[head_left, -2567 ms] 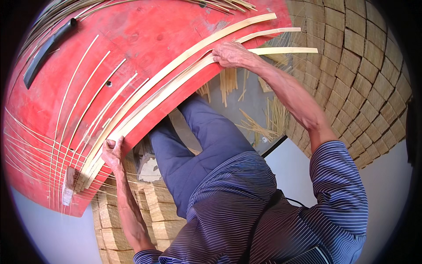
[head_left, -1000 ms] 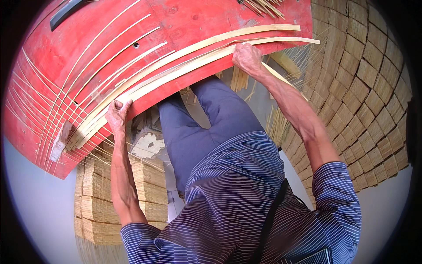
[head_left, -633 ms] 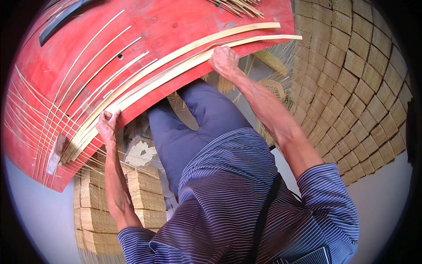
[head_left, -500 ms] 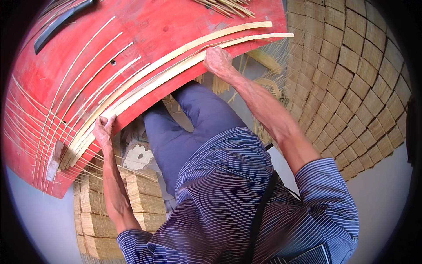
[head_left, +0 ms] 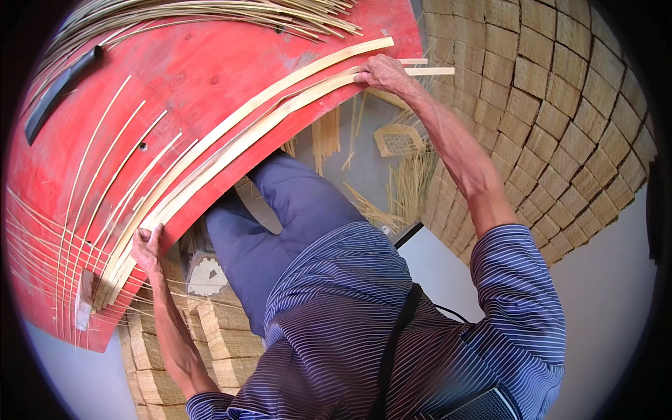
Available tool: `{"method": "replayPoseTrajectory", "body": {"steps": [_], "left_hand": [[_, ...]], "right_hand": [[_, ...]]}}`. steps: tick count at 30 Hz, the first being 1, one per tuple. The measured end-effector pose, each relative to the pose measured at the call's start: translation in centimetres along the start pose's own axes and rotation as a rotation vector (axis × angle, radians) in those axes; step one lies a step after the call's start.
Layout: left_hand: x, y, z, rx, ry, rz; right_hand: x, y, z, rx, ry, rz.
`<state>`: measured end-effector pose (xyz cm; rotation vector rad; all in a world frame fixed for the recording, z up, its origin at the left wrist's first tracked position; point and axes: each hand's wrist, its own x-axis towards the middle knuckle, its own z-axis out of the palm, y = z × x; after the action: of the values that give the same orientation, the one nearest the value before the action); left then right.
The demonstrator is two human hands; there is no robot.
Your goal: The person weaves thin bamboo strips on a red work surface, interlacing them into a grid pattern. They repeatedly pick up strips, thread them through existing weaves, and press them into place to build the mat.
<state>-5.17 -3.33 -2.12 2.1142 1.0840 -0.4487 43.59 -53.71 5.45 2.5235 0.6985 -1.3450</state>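
Note:
Long, flat, pale bamboo strips (head_left: 269, 119) lie side by side along the near edge of a red board (head_left: 203, 91). My right hand (head_left: 383, 74) is closed around the strips toward their right end, and the tips stick out past it. My left hand (head_left: 147, 246) pinches the near strip at the board's edge, its thumb on top. Another flat bamboo strip (head_left: 301, 72) lies just beyond, apart from my right hand. At the lower left, thin bamboo splints (head_left: 70, 241) cross one another beside the strips, with a small wooden block (head_left: 85, 299) resting on them.
A dark curved blade-like tool (head_left: 61, 94) lies at the board's far left. A bundle of thin splints (head_left: 210, 10) is along the far side. Stacked woven bamboo pieces (head_left: 553, 133) rise at the right, with more (head_left: 227, 336) below left. Loose splints (head_left: 406, 185) litter the floor.
My right hand has slid rightward along the strips, nearer their end. My left hand keeps its pinch. The view has shifted, showing more of the far bundle and the floor.

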Motion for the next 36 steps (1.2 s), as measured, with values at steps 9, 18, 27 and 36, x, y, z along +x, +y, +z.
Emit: {"method": "replayPoseTrajectory", "body": {"steps": [9,18,27,36], "left_hand": [[-0.1,1.2,-0.2,-0.039,-0.005,0.047],[-0.3,1.2,-0.1,-0.088,-0.012,-0.002],[0.5,1.3,-0.5,-0.011,-0.033,-0.014],[-1.0,-1.0,1.7,0.055,-0.128,-0.035]], "right_hand": [[1.8,0.3,1.7,-0.022,0.024,0.059],[2.4,0.7,2.5,-0.061,0.067,0.022],[1.8,-1.0,3.4,-0.067,0.215,0.121],[9.8,3.5,10.4,-0.022,0.596,-0.190]]}}
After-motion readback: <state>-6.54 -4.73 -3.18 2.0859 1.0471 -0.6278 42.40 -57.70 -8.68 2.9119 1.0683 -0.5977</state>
